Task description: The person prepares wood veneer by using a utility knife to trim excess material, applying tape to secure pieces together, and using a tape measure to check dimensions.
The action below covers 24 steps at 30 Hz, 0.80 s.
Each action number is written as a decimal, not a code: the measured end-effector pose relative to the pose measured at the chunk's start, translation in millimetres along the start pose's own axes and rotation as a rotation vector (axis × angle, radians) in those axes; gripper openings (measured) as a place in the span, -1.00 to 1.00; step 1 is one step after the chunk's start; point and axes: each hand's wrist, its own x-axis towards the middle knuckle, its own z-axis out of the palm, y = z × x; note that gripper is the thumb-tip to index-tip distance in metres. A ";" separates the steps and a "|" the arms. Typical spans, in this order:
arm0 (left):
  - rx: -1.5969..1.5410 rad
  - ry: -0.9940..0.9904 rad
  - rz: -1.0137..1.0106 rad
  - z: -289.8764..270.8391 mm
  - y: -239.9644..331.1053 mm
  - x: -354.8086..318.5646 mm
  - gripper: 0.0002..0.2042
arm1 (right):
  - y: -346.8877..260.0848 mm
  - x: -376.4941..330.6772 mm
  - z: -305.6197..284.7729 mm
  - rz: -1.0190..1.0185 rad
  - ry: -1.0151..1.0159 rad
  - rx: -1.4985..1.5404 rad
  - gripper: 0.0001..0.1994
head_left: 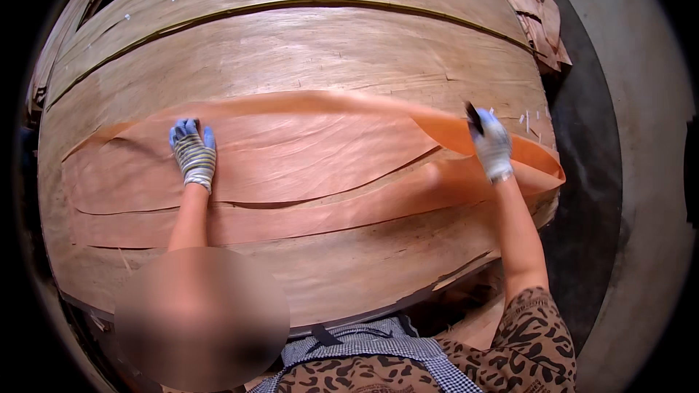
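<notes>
Veneer sheet [306, 153] lies reddish across the pale stack [291, 51]; your left hand [194, 151] presses flat, fingers spread, your right hand [491, 145] pinches the curled edge. Lower it slowly, smoothing outward.

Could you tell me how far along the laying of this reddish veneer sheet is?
The left hand already presses the reddish veneer sheet flat on the pale stack. The right hand holds its right edge lifted and curled, so that end remains to be laid flat.
</notes>
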 end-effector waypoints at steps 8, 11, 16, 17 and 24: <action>-0.089 0.031 -0.149 -3.3 -13.3 -1.3 -0.59 | -112.5 -25.2 -67.6 0.552 -0.662 0.602 -0.87; -0.228 0.038 -0.157 -0.6 -27.9 -0.7 -0.57 | -215.9 18.2 5.3 0.196 -0.476 0.691 -0.86; -0.051 -0.113 -0.017 -39.3 -90.7 6.8 -0.48 | -332.9 63.3 126.8 -0.163 -0.527 0.209 -0.88; 0.101 -0.175 0.015 -53.3 -128.8 3.1 -0.47 | -354.4 56.4 141.8 -0.176 -0.500 0.044 -0.88; 0.452 -0.439 -0.267 -146.5 -280.8 -8.7 -0.50 | -389.2 28.3 135.5 -0.109 -0.601 -0.104 -0.85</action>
